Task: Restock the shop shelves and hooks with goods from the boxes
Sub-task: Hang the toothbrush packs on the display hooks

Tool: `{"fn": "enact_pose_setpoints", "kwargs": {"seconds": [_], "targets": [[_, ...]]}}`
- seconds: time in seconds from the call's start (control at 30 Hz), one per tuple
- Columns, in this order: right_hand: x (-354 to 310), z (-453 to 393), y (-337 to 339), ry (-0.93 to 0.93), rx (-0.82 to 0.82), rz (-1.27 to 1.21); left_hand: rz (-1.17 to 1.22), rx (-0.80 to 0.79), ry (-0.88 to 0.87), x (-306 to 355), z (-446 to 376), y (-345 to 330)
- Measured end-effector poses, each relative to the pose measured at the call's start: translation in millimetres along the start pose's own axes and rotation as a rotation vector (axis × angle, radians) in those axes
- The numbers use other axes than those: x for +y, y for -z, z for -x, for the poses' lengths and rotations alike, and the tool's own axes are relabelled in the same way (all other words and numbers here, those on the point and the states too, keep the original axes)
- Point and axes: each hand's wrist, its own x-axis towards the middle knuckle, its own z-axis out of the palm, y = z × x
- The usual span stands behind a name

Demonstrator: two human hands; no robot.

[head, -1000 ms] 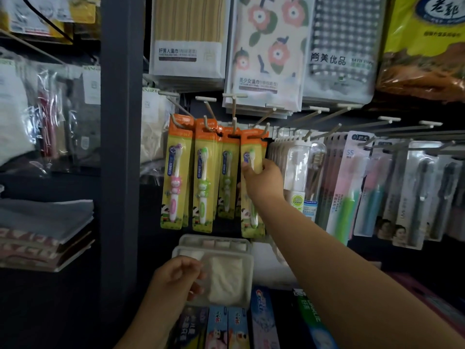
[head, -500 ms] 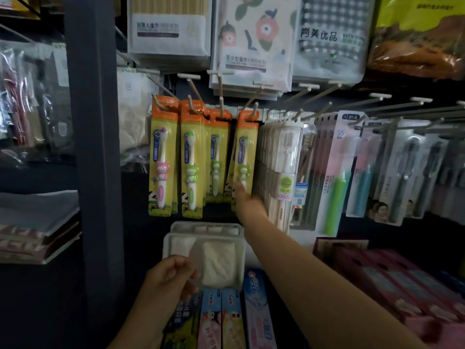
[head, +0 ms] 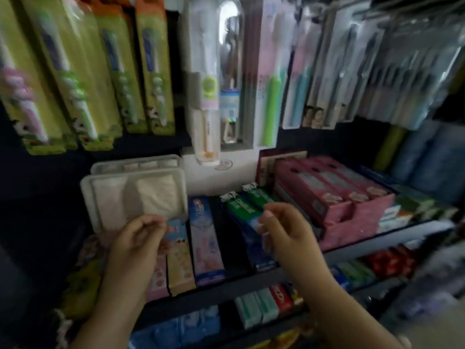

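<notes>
My left hand [head: 141,238] is curled into a loose fist in front of the lower edge of a white plastic tray pack [head: 130,190] that stands on the shelf. I see nothing inside its fingers. My right hand [head: 281,230] hovers over the green and blue toothpaste boxes [head: 241,210], fingers half bent and apart, holding nothing. Yellow-green children's toothbrush cards [head: 153,71] hang on hooks at the upper left. Clear and pastel toothbrush packs [head: 271,79] hang to their right.
Pink boxes [head: 334,195] are stacked on the shelf at right. Toothpaste boxes [head: 203,238] lie flat along the shelf's front edge [head: 226,288]. A lower shelf carries more small boxes [head: 264,306]. The whole view is blurred.
My right hand has let go of the hanging toothbrush card and dropped down to the toothpaste shelf. The view has tilted down and moved closer. My left hand stays by the white pack.
</notes>
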Motion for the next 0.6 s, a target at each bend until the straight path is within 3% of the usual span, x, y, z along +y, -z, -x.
{"fn": "enact_pose_setpoints", "kwargs": {"seconds": [0.3, 0.47, 0.6], "targets": [[15.2, 55.9, 158.1, 0.007, 0.454, -0.127, 0.076, -0.427, -0.199, 6.7, 76.1, -122.6], [61.9, 111.2, 250.5, -0.109, 0.660, -0.100, 0.061, -0.735, -0.107, -21.0, 146.6, -209.9], [113.4, 155.3, 328.0, -0.256, 0.747, -0.039, 0.008, -0.827, 0.029, -65.5, 197.2, -282.9]]}}
